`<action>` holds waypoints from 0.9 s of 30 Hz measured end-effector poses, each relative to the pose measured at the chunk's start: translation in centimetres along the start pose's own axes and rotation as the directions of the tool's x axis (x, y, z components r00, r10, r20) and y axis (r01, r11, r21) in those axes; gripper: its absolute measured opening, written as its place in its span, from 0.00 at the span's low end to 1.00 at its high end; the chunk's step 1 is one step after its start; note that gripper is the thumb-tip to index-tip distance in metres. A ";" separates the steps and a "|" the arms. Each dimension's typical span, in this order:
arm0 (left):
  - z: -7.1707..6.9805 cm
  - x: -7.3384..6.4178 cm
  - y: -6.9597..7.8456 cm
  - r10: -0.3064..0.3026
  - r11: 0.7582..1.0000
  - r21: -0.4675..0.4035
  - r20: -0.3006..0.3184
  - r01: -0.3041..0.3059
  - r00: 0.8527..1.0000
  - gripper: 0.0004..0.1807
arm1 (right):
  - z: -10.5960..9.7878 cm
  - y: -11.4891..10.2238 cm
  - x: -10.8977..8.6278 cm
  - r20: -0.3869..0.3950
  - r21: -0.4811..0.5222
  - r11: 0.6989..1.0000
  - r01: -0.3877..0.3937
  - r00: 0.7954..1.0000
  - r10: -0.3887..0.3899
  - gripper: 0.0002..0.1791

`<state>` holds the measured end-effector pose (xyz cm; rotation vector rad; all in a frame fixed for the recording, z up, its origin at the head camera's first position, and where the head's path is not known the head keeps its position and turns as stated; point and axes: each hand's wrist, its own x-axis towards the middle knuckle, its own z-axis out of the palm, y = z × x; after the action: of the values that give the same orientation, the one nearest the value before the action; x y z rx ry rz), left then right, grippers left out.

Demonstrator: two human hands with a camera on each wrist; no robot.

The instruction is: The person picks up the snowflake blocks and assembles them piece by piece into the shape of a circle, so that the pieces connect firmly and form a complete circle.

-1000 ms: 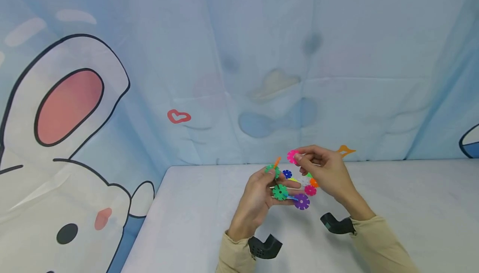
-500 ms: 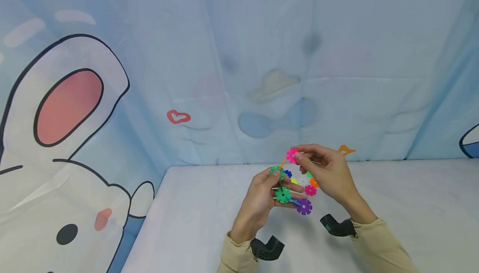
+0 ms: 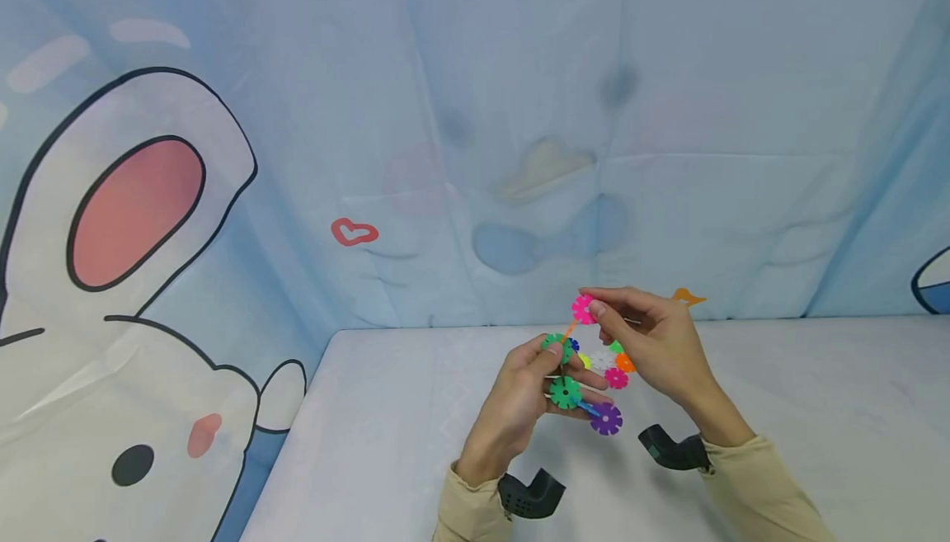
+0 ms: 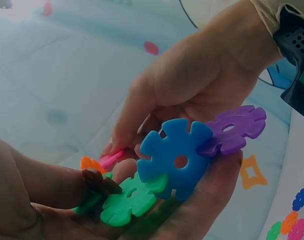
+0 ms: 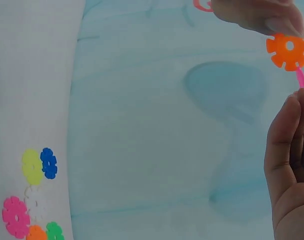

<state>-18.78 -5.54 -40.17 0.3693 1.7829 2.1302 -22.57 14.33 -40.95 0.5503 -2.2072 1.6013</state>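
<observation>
My left hand [image 3: 512, 402] holds a chain of slotted plastic snowflake discs, its thumb pressing near the upper green disc [image 3: 553, 347]. Along the chain run a brown disc [image 4: 97, 181], a lower green disc [image 4: 130, 200], a blue disc [image 4: 164, 145] and a purple disc [image 3: 607, 419], which lie over the outstretched fingers. At the chain's upper end stands an orange disc [image 5: 287, 55]. My right hand [image 3: 656, 344] pinches a pink disc [image 3: 583, 308] between thumb and fingertips. The pink disc's edge meets the orange one's slotted rim in the right wrist view.
Loose discs lie on the white table [image 3: 371, 443] beyond the hands: dark blue [image 5: 49, 163], yellow [image 5: 31, 166], white [image 5: 35, 202], pink [image 5: 15, 217], orange [image 5: 36, 233] and green [image 5: 55, 231]. A printed blue cloth [image 3: 445, 72] hangs behind the table's far edge.
My left hand has shifted slightly right and down with the chain. The orange disc, apart from the pink one at first, now meets it. My right hand has barely moved.
</observation>
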 end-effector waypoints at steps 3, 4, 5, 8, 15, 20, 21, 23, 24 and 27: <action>0.1 -0.1 0.1 0.006 1.000 0.012 0.005 -0.006 1.000 0.18 | 0.0 -0.1 0.0 -0.003 -0.006 1.000 0.010 1.000 -0.010 0.15; 0.1 -0.1 0.1 0.008 1.000 0.016 0.004 -0.008 1.000 0.18 | 0.0 -0.2 0.0 -0.005 -0.006 1.000 0.012 1.000 -0.012 0.16; 0.1 -0.2 0.2 0.010 1.000 0.020 0.002 -0.010 1.000 0.18 | 0.0 -0.2 0.0 -0.007 0.001 1.000 0.014 1.000 -0.014 0.16; 0.1 -0.2 0.3 0.014 1.000 0.027 0.000 -0.014 1.000 0.17 | -0.1 -0.4 0.0 -0.019 0.025 0.999 0.020 1.000 -0.019 0.15; 0.2 -0.2 0.4 0.034 0.999 0.032 0.031 -0.035 0.999 0.19 | -0.1 -0.8 0.0 -0.048 0.059 0.998 0.028 0.999 -0.025 0.12; 0.2 -0.2 0.4 0.045 0.998 0.052 0.033 -0.047 0.998 0.20 | 0.0 -1.1 -0.1 -0.045 0.078 0.996 0.035 0.998 -0.032 0.11; 0.3 -0.2 0.4 0.046 0.997 0.055 0.030 -0.048 0.998 0.20 | 0.0 -1.2 -0.1 -0.044 0.079 0.996 0.036 0.998 -0.032 0.11; 0.3 -0.3 0.4 0.048 0.997 0.058 0.028 -0.050 0.998 0.20 | 0.0 -1.2 -0.2 -0.046 0.081 0.996 0.035 0.998 -0.031 0.10; 0.4 -0.3 0.4 0.048 0.997 0.056 0.028 -0.049 0.998 0.20 | 0.0 -1.3 -0.2 -0.047 0.081 0.996 0.035 0.998 -0.031 0.10; 0.6 -0.4 0.4 0.049 0.998 0.048 0.031 -0.050 0.998 0.20 | 0.0 -1.4 -0.3 -0.059 0.083 0.996 0.033 0.998 -0.028 0.10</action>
<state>-18.22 -5.21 -39.69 0.4595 1.8297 2.1064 -21.58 13.99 -40.00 0.5514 -2.0879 1.6793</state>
